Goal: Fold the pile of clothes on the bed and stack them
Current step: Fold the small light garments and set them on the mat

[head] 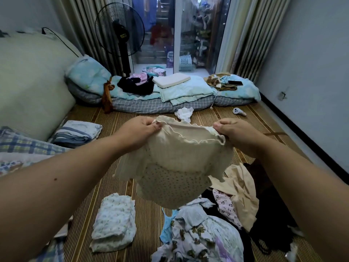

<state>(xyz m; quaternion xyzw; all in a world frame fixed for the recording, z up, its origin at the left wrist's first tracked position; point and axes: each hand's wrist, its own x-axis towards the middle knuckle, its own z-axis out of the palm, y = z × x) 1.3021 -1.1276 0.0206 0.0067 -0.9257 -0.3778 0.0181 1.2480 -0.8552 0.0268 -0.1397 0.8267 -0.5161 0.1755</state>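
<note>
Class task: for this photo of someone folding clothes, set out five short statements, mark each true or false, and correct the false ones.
1. The left hand and right hand both pinch the cream garment at its frilled top edge. True.
2. The cream garment lies flat on the striped mat. False: it hangs in the air between the hands.
3. A folded floral cloth lies left of the unfolded pile. True.
4. The phone lies on the striped mat. False: it rests on the blue bedding at the far right.
5. The fan stands upright by the curtain. True.
</note>
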